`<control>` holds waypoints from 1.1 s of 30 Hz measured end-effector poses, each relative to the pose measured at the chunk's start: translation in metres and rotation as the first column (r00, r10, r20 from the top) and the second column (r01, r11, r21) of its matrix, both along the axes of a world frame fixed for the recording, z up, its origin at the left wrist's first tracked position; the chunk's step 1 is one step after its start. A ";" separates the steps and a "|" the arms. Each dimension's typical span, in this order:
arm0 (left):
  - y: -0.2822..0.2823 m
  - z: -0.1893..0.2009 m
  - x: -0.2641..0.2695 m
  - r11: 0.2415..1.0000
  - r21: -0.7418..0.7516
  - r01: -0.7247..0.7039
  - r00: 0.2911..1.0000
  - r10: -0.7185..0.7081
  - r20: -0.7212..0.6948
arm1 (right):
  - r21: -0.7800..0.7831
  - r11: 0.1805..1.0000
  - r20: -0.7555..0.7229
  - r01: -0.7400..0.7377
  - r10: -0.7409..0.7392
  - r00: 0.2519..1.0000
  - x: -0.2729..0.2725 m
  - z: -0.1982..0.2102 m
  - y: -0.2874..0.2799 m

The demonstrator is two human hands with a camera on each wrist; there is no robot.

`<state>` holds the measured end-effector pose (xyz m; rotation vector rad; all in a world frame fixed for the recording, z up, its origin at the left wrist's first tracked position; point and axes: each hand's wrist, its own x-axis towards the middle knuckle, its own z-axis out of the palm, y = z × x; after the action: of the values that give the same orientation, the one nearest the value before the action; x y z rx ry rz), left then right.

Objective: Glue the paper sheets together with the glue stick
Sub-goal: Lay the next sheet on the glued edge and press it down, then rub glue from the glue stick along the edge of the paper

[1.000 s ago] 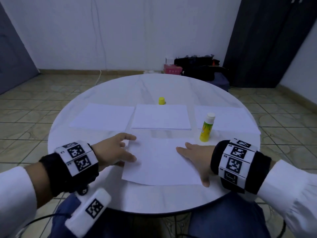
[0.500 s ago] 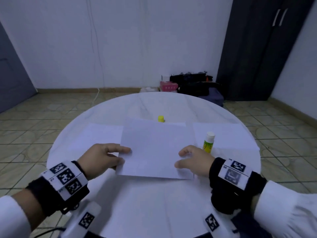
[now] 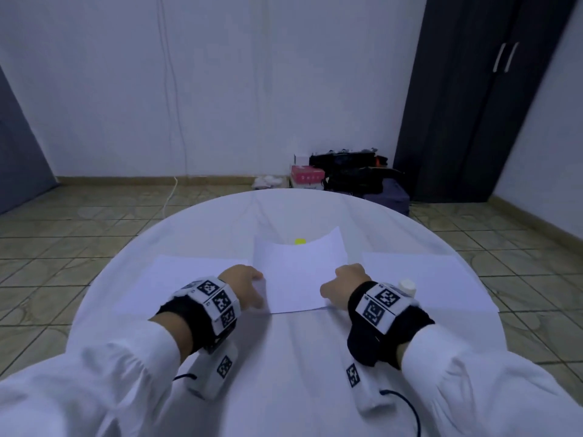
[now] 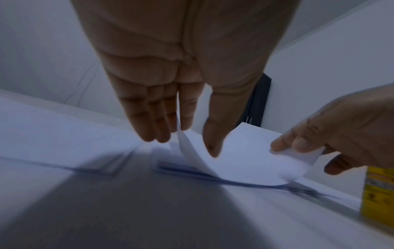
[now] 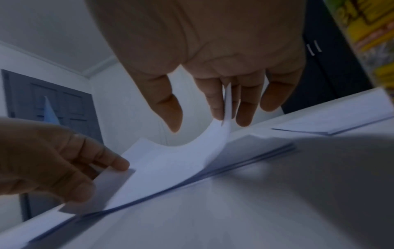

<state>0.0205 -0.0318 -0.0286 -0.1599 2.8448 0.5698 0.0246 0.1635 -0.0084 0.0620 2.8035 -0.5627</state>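
**Loose sheet carried over the centre stack, both hands on its side edges**

The held sheet hangs between the two hands, sagging in the middle so its far edge bows — near edge low, just above the centre sheet lying on the table. The left hand pinches the sheet's left edge, fingers under and thumb on top, as the left wrist view shows. The right hand grips the right edge the same way; in the right wrist view the paper passes between its fingers.

Outward from the hands: the glue stick stands upright just beyond the right wrist, mostly hidden behind the wrist band in the head view, only its white top showing. Its yellow cap sits beyond the held sheet's far edge, between the hands. Another sheet lies flat outside the left hand, and one more outside the right.

Judged step: lowering the held sheet onto the centre one. Whether glue is already on either face cannot be told.

Risks from here:
- Skewed landing — with the middle sagging it may touch first, leaving corners misaligned or a trapped crease.
- Right wrist very near the glue stick; a sideways move could topple it onto the paper.
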 end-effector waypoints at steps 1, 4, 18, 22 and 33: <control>0.003 -0.002 -0.003 0.999 -0.033 0.012 0.999 -0.011 0.033 | 0.034 0.999 0.030 -0.014 0.013 0.999 -0.003 -0.001 -0.001; 0.010 -0.009 -0.009 0.996 -0.087 0.015 0.994 -0.005 0.110 | 0.166 0.982 0.130 -0.094 0.072 0.989 -0.007 0.003 -0.001; 0.020 -0.015 -0.007 0.973 -0.232 -0.002 0.999 0.011 0.039 | 0.118 0.989 0.053 -0.085 0.079 0.995 0.006 -0.022 0.007; 0.047 -0.003 -0.006 0.966 -0.243 0.086 0.996 -0.087 0.009 | 0.114 0.950 0.207 -0.289 0.262 0.943 0.030 -0.023 0.031; 0.161 0.003 -0.043 0.882 -0.324 0.341 0.936 -0.349 0.034 | 0.377 0.849 0.348 -0.370 0.240 0.906 0.047 -0.018 0.135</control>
<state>-0.0226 0.1292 -0.0256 0.2999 2.8708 0.0246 0.0712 0.2985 -0.0262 -0.2006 2.5173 0.1509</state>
